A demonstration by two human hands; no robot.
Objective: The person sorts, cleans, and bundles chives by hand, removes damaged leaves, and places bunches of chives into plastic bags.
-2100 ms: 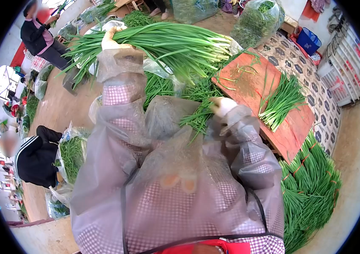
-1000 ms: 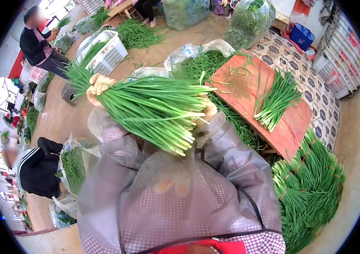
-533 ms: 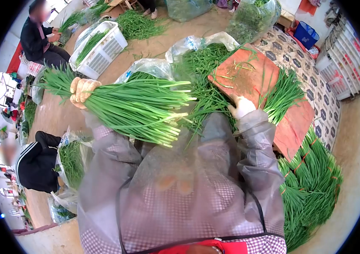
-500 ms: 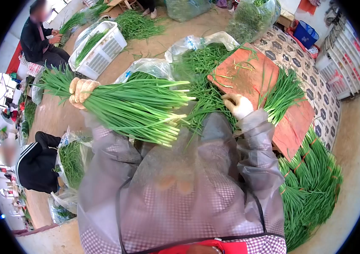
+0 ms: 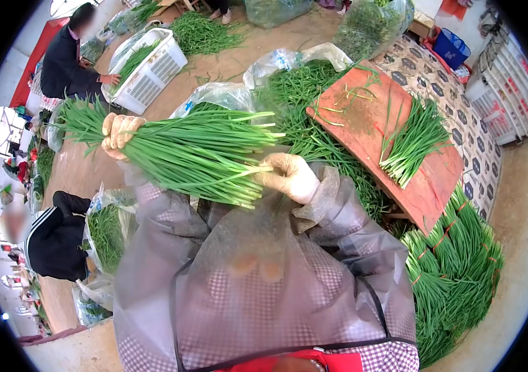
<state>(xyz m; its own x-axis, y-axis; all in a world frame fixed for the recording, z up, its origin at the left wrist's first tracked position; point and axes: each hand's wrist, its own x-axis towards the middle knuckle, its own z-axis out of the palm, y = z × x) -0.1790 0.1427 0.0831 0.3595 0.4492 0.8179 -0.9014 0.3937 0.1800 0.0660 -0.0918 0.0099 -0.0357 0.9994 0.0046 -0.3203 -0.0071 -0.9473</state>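
Head view: left fingers (image 5: 122, 131) grip the green bundle (image 5: 195, 149) around its leaves (image 5: 84, 121), right fingers (image 5: 283, 162) pinch stem ends (image 5: 255, 169).

The right hand (image 5: 293, 177), half a second ago at the left edge of the reddish-brown wooden table (image 5: 347, 121), is now well left of that table, pinching pale ends at the near side of the bunch of long, thin green stalks (image 5: 192, 152). Two seconds ago that bunch spans up to the table's far corner; now it lies lower, clear of the table, with the left hand (image 5: 121, 134) lower too. Far beyond the table's left side, the person in a dark jacket (image 5: 65, 65) turns from upright with a green sheaf to bending over, one hand at the white perforated plastic basket (image 5: 156, 77).
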